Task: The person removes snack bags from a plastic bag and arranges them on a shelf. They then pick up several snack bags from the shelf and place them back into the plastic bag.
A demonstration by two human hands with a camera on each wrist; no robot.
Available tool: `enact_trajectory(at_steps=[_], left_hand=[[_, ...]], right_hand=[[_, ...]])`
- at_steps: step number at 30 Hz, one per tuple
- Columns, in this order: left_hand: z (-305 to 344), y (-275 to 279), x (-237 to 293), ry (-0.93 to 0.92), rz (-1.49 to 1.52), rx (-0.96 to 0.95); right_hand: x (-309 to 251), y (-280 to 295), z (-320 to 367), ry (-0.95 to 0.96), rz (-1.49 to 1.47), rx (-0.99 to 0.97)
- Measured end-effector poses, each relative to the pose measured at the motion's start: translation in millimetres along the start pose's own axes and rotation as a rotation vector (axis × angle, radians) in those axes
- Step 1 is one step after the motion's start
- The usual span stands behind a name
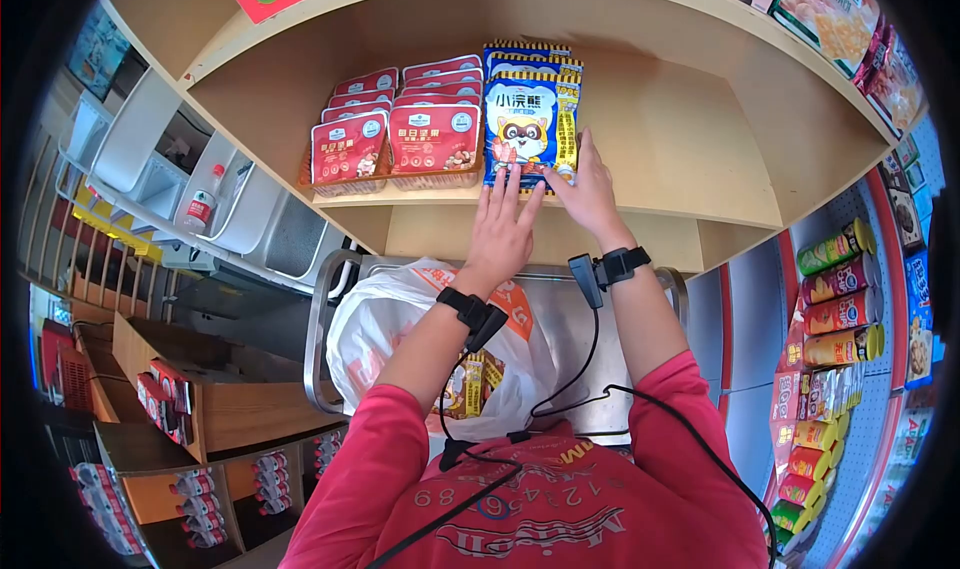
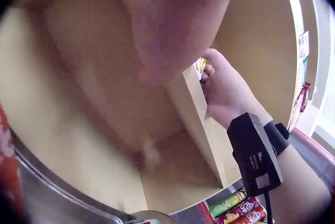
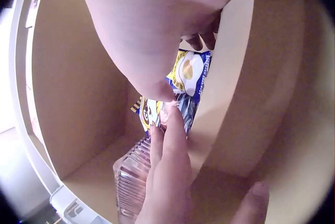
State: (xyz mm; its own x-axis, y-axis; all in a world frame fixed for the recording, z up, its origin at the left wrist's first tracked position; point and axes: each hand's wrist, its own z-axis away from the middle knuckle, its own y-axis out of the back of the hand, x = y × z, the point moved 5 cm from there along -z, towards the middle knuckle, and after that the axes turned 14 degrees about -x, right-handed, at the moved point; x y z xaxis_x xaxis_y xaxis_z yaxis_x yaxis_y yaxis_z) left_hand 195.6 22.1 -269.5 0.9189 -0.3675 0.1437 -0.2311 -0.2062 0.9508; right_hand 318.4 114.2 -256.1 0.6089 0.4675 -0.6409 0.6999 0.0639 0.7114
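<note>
A row of blue-and-yellow snack packets (image 1: 527,119) with a cartoon animal on the front stands upright on the wooden shelf. My left hand (image 1: 503,237) lies with straight fingers against the lower front of the foremost packet; its thumb is held apart in the right wrist view. At the lower right of that packet is my right hand (image 1: 590,191), index finger stretched along its side and thumb toward its front. The right wrist view shows the packet's lower end (image 3: 189,74) between the two hands. Close to the left wrist camera, the left hand (image 2: 175,25) is blurred.
Red-lidded nut trays (image 1: 434,141) stand in two rows left of the packets. Below the shelf edge (image 1: 690,207), a white plastic bag (image 1: 375,314) with packets inside rests on a metal cart (image 1: 590,354). Snack canisters (image 1: 838,299) line a rack at right.
</note>
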Motion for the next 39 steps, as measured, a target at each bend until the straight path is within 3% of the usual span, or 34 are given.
enact_trajectory(at_steps=[10, 15, 18, 23, 28, 29, 31, 32, 35, 36, 38, 39], left_hand=[[12.9, -1.7, 1.1, -0.011, -0.043, 0.022], [65.6, 16.3, -8.2, 0.043, 0.054, 0.074], [117.1, 40.6, -29.7, 0.045, 0.061, 0.130], [218.5, 29.2, -90.1, 0.220, 0.161, -0.014], [271.6, 6.0, -102.0, 0.362, 0.317, -0.167], [275.7, 1.8, -100.2, 0.373, 0.345, -0.185], [287.0, -37.1, -105.8, 0.352, 0.393, -0.437], [287.9, -51.0, -99.6, 0.318, 0.384, -0.511], [294.7, -82.9, -83.0, 0.301, 0.234, -0.617], [294.4, -86.8, -78.7, 0.310, 0.164, -0.629], [295.2, -99.9, -73.7, 0.391, 0.296, -0.759], [294.8, -104.5, -72.0, 0.428, 0.359, -0.825]], right_hand=[[6.0, 4.8, 5.4, 0.053, -0.265, 0.124], [14.4, 6.6, 19.0, 0.095, -0.670, 0.299], [-26.7, 22.3, 54.7, 0.201, -0.325, 0.278], [-67.5, -40.8, 139.3, 0.069, -0.504, -0.261], [-87.9, -145.6, 214.3, 0.017, -0.174, -1.143], [-86.5, -156.0, 223.7, -0.051, -0.233, -1.176], [-75.0, -179.6, 243.5, -0.197, -0.357, -1.229], [-56.8, -193.3, 248.3, -0.137, -0.486, -1.006], [-29.0, -176.2, 237.2, -0.398, -0.247, -0.497], [-24.4, -176.8, 238.5, -0.466, -0.219, -0.559], [-15.9, -174.9, 245.7, -0.603, -0.167, -0.677], [-18.5, -176.1, 253.3, -0.576, -0.223, -0.645]])
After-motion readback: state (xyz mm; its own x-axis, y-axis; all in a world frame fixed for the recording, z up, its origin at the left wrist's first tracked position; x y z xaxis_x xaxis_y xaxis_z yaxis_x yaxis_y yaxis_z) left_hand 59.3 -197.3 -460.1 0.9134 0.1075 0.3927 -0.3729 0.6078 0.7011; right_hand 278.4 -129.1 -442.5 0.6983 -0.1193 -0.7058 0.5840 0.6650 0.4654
